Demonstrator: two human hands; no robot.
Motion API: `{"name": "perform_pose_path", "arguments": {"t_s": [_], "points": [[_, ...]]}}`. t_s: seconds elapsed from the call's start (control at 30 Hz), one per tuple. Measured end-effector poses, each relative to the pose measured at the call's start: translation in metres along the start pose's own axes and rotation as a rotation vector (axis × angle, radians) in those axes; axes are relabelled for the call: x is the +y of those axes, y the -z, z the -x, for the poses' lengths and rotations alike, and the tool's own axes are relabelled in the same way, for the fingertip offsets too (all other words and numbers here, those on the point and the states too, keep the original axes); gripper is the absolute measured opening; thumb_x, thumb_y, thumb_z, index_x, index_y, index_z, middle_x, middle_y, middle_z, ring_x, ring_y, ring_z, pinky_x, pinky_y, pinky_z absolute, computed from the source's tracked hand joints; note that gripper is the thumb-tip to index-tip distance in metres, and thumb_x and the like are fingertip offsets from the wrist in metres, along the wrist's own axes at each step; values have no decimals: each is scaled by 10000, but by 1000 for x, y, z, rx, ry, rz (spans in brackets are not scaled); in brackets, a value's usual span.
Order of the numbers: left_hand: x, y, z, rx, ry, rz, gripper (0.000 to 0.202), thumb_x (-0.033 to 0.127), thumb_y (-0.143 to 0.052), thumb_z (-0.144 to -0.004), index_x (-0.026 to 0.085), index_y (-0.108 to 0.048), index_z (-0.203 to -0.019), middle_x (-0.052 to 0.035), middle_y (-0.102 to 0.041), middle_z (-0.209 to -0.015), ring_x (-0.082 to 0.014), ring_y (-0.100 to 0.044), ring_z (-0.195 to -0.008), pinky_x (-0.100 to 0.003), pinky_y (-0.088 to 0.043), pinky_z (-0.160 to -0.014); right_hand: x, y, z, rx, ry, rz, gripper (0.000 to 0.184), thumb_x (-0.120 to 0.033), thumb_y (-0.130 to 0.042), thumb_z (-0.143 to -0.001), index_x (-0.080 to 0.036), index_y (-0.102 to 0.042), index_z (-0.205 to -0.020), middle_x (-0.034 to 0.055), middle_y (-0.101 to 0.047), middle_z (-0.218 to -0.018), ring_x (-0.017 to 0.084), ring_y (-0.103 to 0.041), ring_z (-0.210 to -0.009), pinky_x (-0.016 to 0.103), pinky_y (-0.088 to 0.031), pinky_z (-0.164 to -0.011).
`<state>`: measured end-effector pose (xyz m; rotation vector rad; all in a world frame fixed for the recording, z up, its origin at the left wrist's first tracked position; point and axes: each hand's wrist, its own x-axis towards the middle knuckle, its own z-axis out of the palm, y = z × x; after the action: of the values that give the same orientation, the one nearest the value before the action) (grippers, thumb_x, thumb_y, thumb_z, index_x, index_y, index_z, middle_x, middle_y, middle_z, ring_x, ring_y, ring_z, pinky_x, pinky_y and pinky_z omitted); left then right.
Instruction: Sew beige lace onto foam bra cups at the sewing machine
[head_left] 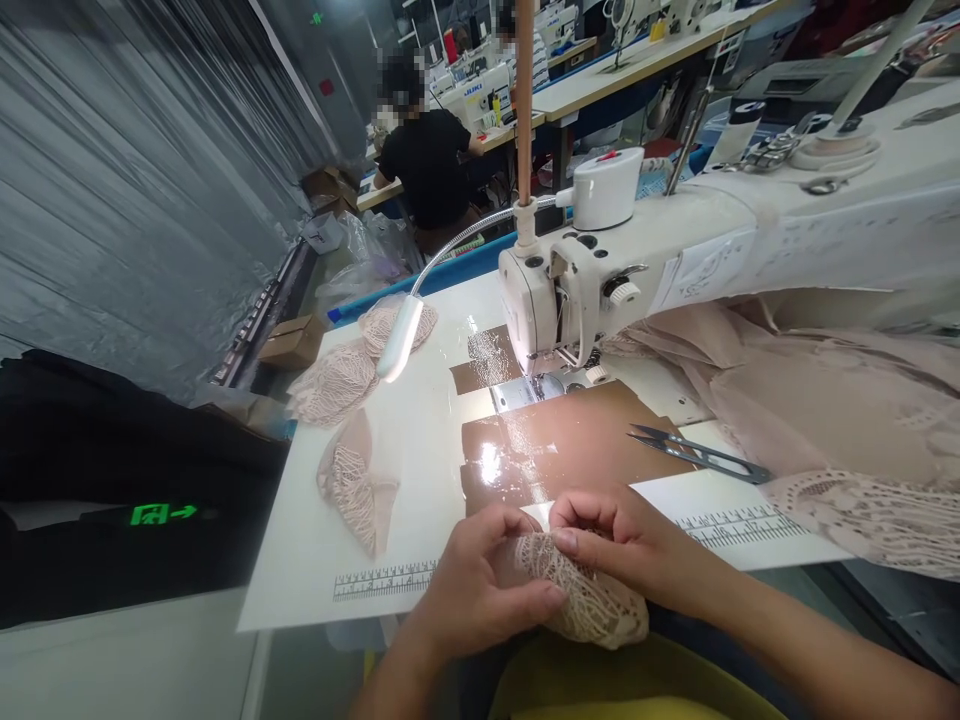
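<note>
Both my hands pinch one beige lace piece (592, 600) at the near edge of the white sewing table (405, 450). My left hand (480, 580) grips its left side with thumb and curled fingers. My right hand (622, 540) pinches its top edge, fingers bent. The piece hangs partly over the table edge toward my lap. A white sewing machine (600, 270) stands just beyond, its needle area (547, 375) above a brown taped plate (562, 440).
Thread snips (697, 452) lie right of the brown plate. More lace pieces (352, 480) lie at left, others under the gooseneck lamp (397, 340). Beige lace fabric (840, 420) is heaped at right. A printed ruler (382, 580) runs along the front edge. A person in black sits at a far table (427, 160).
</note>
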<state>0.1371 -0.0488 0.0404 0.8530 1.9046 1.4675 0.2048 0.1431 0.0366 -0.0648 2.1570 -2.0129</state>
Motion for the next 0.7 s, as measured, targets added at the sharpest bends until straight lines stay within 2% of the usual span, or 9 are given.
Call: {"name": "perform_pose_path", "arguments": {"t_s": [0.07, 0.2, 0.43, 0.6, 0.7], "points": [[0, -1, -3, 6, -18, -15, 300, 323, -746, -705, 166, -590, -908, -4, -569, -809, -121, -485, -717, -214, -382, -654, -2, 1, -1, 12, -25, -29, 283, -412, -530, -841, -169, -530, -697, -37, -420, -600, 104, -372, -564, 223, -296, -505], [0, -5, -13, 35, -66, 6, 130, 270, -635, -812, 141, -620, -814, 0, -549, -711, -103, -467, -654, -212, -366, -622, -4, 3, -3, 43, -32, -14, 266, -391, -545, -829, -167, -536, -685, -29, -466, -616, 110, -409, -580, 219, -319, -522], [-3, -9, -21, 71, 64, 137, 226, 315, -617, -827, 128, -563, -714, 15, -459, -641, -94, -397, -616, -214, -331, -583, -5, 12, -6, 46, -4, 115, 272, -412, -563, -831, -167, -611, -725, -20, -525, -630, 118, -441, -589, 224, -325, -540], [0, -9, -25, -37, 71, 319, 243, 346, -663, -797, 137, -540, -786, 3, -486, -725, -102, -424, -681, -219, -354, -638, -6, 15, -9, 37, 11, 84, 281, -394, -557, -836, -163, -561, -676, -28, -490, -614, 105, -405, -572, 222, -298, -519], [2, -6, -28, -88, 119, 409, 274, 347, -712, -756, 135, -564, -844, 3, -506, -727, -93, -429, -658, -209, -349, -615, -3, 17, -10, 33, 14, 4, 277, -393, -565, -830, -162, -553, -678, -31, -477, -622, 103, -397, -580, 219, -301, -526]]}}
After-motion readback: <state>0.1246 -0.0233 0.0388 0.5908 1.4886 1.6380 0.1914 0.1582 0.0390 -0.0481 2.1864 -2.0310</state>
